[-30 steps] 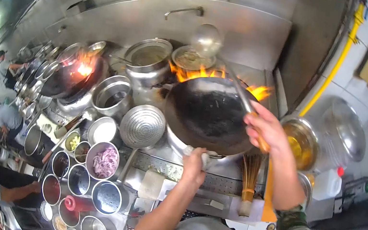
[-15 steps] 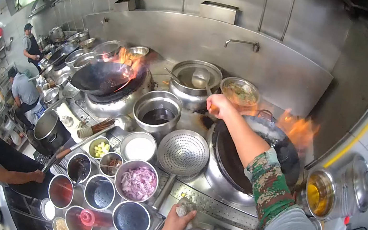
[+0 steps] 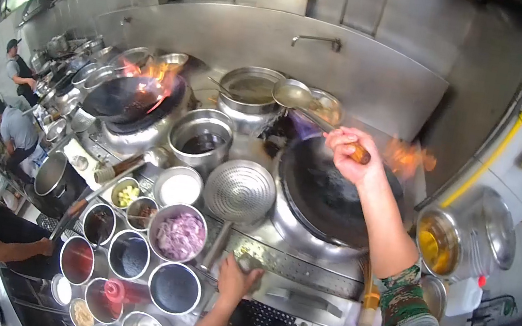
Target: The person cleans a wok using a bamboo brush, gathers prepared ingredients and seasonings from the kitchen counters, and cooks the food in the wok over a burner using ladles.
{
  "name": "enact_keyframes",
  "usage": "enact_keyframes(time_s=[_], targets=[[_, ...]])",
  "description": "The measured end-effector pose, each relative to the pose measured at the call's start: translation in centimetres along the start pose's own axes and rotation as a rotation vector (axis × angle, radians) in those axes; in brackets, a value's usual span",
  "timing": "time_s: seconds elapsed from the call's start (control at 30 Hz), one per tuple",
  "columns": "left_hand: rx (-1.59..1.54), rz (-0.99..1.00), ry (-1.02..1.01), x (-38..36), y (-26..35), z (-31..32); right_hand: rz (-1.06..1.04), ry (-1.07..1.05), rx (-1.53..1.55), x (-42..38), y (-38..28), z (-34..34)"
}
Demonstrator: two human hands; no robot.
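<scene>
My right hand (image 3: 353,156) is clamped around the wooden handle of a long ladle (image 3: 292,93), its steel bowl held up over the far edge of the black wok (image 3: 325,191) in front of me, close to the tall stockpot (image 3: 247,92) behind it. Orange flames (image 3: 407,156) lick up behind the wok's far rim. My left hand (image 3: 236,276) is down at the front of the steel counter (image 3: 298,269), fingers closed on a small pale cloth or knob at the perforated strip; I cannot tell which it is. Just left of the wok a round perforated strainer (image 3: 240,192) lies flat, its handle pointing toward me. Further left the counter carries a cluster of round steel bowls: one filled with chopped purple onion (image 3: 179,235), one with something white (image 3: 179,186), a small one with yellow pieces (image 3: 126,194), others dark or reddish inside. A steel pot with dark liquid (image 3: 201,142) stands behind the strainer. To my right a steel vessel of yellow oil (image 3: 435,242) sits beside a domed lid (image 3: 493,226), and a bamboo brush (image 3: 368,298) stands near my right elbow. Stainless panels cover the back wall, with a tap (image 3: 316,39) over the range. Down the line on the left another wok (image 3: 128,98) burns, and other people (image 3: 11,129) work along the same row.
</scene>
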State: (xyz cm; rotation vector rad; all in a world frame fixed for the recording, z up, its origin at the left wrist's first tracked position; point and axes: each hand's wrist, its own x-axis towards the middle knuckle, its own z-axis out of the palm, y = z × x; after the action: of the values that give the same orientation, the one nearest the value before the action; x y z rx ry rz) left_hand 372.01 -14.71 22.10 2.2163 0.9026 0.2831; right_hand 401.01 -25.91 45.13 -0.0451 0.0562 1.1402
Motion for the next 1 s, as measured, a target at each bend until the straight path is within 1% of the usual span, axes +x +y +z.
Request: enact_keyframes(time_s=[0.03, 0.07, 0.1, 0.13, 0.2, 0.23, 0.27, 0.33, 0.37, 0.4, 0.47, 0.53, 0.57, 0.6, 0.63, 0.67, 0.73, 0.77, 0.8, 0.87, 0.9, 0.93, 1.0], targets=[[0.053, 0.181, 0.15, -0.4, 0.4, 0.1, -0.014, 0.065, -0.045, -2.4, 0.1, 0.2], [0.076, 0.307, 0.235, -0.8, 2.7, -1.0, -0.028, 0.126, -0.087, -4.4, -0.3, 0.2], [0.02, 0.408, 0.265, -1.1, 4.7, -1.4, -0.066, 0.164, -0.161, -6.2, -0.9, -0.3], [-0.037, 0.508, 0.29, -1.4, 6.6, -1.6, -0.082, 0.17, -0.149, -7.8, -1.4, -0.6], [-0.067, 0.639, 0.259, -2.1, 10.9, -1.7, -0.037, 0.253, -0.256, -11.5, -2.3, -1.4], [-0.048, 0.673, 0.256, -2.4, 13.1, -1.3, -0.098, 0.301, -0.34, -13.1, -2.5, -1.8], [-0.027, 0.719, 0.219, -2.6, 14.9, -1.1, -0.11, 0.307, -0.329, -14.7, -2.8, -2.1], [-0.025, 0.777, 0.169, -2.7, 17.7, 0.4, -0.11, 0.465, -0.619, -17.4, -3.5, -2.6], [-0.021, 0.782, 0.164, -2.8, 18.6, 1.4, -0.118, 0.517, -0.641, -18.6, -3.8, -2.9], [-0.038, 0.822, 0.152, -2.6, 19.2, 2.6, -0.123, 0.515, -0.635, -19.7, -4.1, -3.1], [-0.052, 0.864, 0.134, -2.0, 19.8, 4.3, -0.176, 0.63, -0.951, -22.0, -4.6, -3.6], [0.017, 0.773, -0.006, -1.5, 19.9, 5.3, -0.178, 0.658, -0.993, -24.2, -5.2, -4.1], [0.01, 0.816, 0.055, -1.7, 20.1, 5.3, -0.177, 0.659, -1.107, -25.4, -5.2, -4.0], [0.011, 0.819, 0.056, -1.9, 20.1, 5.1, -0.174, 0.661, -1.223, -26.3, -5.0, -3.8], [0.011, 0.826, 0.049, -2.1, 20.1, 4.9, -0.178, 0.711, -1.34, -27.3, -4.4, -3.1], [0.01, 0.832, 0.042, -2.1, 20.3, 4.8, -0.183, 0.709, -1.342, -27.9, -4.6, -3.1], [0.013, 0.832, 0.053, -2.1, 20.5, 4.7, -0.083, 0.734, -1.836, -29.1, -4.8, -3.6], [0.017, 0.838, 0.046, -2.1, 20.5, 4.9, -0.102, 0.86, -2.105, -29.1, -4.2, -3.8], [0.019, 0.849, 0.046, -1.8, 20.8, 5.0, -0.105, 0.856, -2.114, -28.8, -3.7, -4.1], [0.025, 0.83, 0.03, -1.7, 21.0, 4.9, -0.258, 0.798, -2.255, -27.4, -3.1, -5.0], [0.034, 0.803, -0.002, -1.9, 20.8, 4.8, -0.282, 0.722, -1.86, -26.0, -2.9, -4.8], [0.032, 0.798, -0.002, -2.2, 20.6, 4.6, -0.276, 0.721, -1.863, -24.7, -2.9, -4.4], [-0.084, 0.894, 0.152, -2.5, 20.8, 3.1, -0.28, 0.447, -1.344, -21.4, -2.9, -3.4]])
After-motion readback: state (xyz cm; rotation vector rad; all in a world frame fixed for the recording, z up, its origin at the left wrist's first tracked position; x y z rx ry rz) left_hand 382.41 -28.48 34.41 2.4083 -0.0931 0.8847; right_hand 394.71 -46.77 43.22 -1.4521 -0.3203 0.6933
